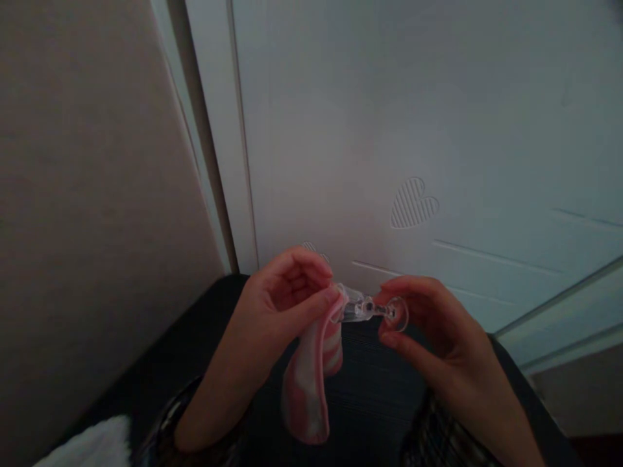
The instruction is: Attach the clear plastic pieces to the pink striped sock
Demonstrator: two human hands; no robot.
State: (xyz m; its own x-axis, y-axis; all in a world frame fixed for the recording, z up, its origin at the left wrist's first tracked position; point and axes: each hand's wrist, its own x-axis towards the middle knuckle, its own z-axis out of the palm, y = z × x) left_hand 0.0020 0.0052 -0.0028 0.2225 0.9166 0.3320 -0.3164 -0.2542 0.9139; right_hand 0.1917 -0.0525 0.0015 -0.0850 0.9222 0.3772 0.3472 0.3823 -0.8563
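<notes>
Between my hands is a small clear goblet (pixel 357 307) lying on its side in the air, its wide end to the left and its round foot to the right. My left hand (pixel 280 301) pinches a pink-and-white cloth (pixel 307 389) against the goblet's rim, thumb and forefinger together. The cloth hangs down in folds below the fingers. Whether part of it goes inside the bowl I cannot tell. My right hand (pixel 433 327) grips the goblet's foot by its edge between the thumb and fingers.
Under my hands is a dark tabletop (pixel 370 389). Behind it stands a white panel (pixel 341 149) with grooved heart patterns. A beige wall (pixel 97 162) rises at the left, and a white cloth-like thing (pixel 92 444) shows at the lower left.
</notes>
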